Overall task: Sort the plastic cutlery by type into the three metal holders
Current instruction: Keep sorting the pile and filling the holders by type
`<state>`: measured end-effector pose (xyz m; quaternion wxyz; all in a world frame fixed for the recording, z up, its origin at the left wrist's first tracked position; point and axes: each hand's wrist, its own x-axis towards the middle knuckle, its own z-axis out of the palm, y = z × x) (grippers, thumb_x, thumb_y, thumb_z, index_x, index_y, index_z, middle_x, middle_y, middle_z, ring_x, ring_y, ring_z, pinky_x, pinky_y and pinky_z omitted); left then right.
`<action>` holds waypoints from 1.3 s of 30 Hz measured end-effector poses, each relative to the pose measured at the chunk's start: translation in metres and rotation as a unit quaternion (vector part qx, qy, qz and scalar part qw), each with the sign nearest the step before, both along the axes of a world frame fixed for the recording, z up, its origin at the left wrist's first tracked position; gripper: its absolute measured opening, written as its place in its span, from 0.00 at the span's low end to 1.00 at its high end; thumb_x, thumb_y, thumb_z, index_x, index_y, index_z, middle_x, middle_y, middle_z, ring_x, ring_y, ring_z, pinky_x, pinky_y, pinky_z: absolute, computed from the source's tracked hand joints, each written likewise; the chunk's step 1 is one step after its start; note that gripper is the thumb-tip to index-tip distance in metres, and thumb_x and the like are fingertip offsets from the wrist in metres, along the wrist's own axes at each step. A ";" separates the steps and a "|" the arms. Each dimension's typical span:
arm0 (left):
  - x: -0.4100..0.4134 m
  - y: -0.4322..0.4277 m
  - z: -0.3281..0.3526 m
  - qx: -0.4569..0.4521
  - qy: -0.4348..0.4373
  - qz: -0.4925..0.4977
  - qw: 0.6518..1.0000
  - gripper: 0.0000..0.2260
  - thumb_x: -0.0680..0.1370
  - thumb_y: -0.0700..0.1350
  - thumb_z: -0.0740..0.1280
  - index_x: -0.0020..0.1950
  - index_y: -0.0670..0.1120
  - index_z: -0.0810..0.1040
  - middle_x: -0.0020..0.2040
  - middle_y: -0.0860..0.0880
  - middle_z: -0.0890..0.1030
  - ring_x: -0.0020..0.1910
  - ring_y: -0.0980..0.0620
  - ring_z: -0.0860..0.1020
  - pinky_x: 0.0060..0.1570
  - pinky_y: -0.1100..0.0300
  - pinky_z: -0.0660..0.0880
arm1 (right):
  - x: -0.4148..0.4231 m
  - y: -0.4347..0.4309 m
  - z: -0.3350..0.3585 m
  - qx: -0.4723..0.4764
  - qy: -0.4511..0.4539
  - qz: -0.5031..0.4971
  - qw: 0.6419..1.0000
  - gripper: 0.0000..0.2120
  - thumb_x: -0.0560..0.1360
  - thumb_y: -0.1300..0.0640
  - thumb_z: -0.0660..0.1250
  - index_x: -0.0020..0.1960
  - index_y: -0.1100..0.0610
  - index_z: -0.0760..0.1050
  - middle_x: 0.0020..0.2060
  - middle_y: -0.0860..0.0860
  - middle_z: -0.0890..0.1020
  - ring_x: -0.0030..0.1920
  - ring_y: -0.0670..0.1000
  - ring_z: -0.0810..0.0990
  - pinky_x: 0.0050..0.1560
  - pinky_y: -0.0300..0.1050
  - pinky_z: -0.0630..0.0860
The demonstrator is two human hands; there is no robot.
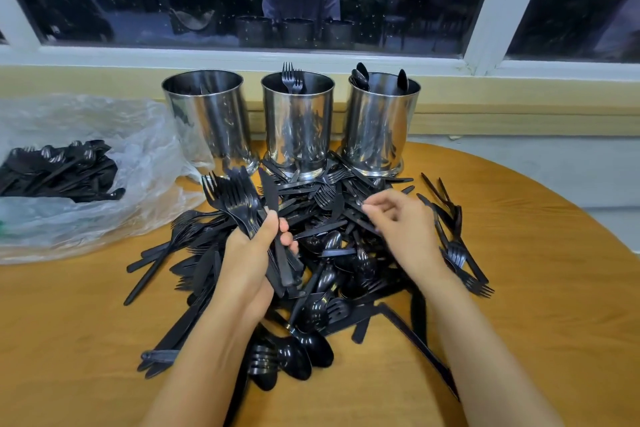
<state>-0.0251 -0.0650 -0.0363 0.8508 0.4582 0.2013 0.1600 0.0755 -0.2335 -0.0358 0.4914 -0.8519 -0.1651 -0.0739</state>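
Tabletop (519, 253): left hand (254, 253) grips forks (235, 194), tines aimed away, slightly left.

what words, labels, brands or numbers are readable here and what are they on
None: no readable text in this view.
Left holder, middle holder, right holder: bare shiny metal, reflections only.
Plastic bag: no print to be seen.
Cutlery pile and the forks held in the left hand: any moulded marks are too small to tell.
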 end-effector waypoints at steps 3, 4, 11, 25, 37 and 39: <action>0.000 0.000 -0.001 0.017 0.016 -0.008 1.000 0.11 0.83 0.45 0.61 0.43 0.42 0.73 0.32 0.50 0.71 0.29 0.54 0.69 0.37 0.58 0.74 | 0.025 -0.015 -0.006 -0.078 -0.033 -0.071 0.994 0.03 0.76 0.60 0.69 0.49 0.55 0.79 0.40 0.47 0.79 0.38 0.43 0.75 0.46 0.38 0.75; 0.000 0.000 -0.001 0.022 0.018 -0.009 1.000 0.10 0.82 0.45 0.62 0.44 0.42 0.74 0.31 0.50 0.71 0.28 0.54 0.70 0.38 0.57 0.73 | 0.032 -0.017 -0.006 -0.114 -0.031 -0.078 0.990 0.05 0.77 0.60 0.69 0.52 0.58 0.79 0.41 0.48 0.79 0.40 0.45 0.75 0.46 0.39 0.74; -0.001 -0.004 0.000 0.022 0.016 -0.039 0.999 0.07 0.82 0.42 0.62 0.57 0.43 0.77 0.33 0.50 0.71 0.32 0.52 0.69 0.40 0.56 0.74 | 0.066 -0.010 -0.006 -0.274 0.054 -0.067 0.958 0.21 0.77 0.56 0.70 0.67 0.58 0.71 0.52 0.57 0.81 0.53 0.58 0.79 0.51 0.51 0.77; 0.000 0.000 -0.002 -0.026 0.032 -0.032 0.999 0.09 0.80 0.46 0.66 0.50 0.40 0.75 0.40 0.45 0.76 0.40 0.49 0.76 0.38 0.60 0.81 | 0.017 0.000 0.056 0.290 0.049 -0.033 0.955 0.04 0.75 0.65 0.69 0.46 0.60 0.75 0.41 0.54 0.83 0.39 0.49 0.85 0.43 0.38 0.81; 0.000 -0.006 0.002 -0.012 0.039 -0.003 0.999 0.07 0.82 0.37 0.62 0.46 0.41 0.76 0.34 0.46 0.78 0.30 0.53 0.78 0.41 0.56 0.77 | -0.048 0.040 0.006 0.165 0.183 0.147 0.958 0.03 0.73 0.62 0.72 0.45 0.56 0.82 0.37 0.47 0.83 0.38 0.41 0.79 0.42 0.32 0.76; 0.000 -0.006 0.000 0.000 0.037 -0.003 0.999 0.07 0.83 0.37 0.61 0.46 0.42 0.74 0.32 0.49 0.71 0.27 0.55 0.70 0.34 0.59 0.73 | -0.050 0.040 0.006 0.143 0.181 0.157 0.960 0.03 0.73 0.62 0.72 0.45 0.56 0.83 0.36 0.47 0.83 0.37 0.41 0.78 0.40 0.32 0.75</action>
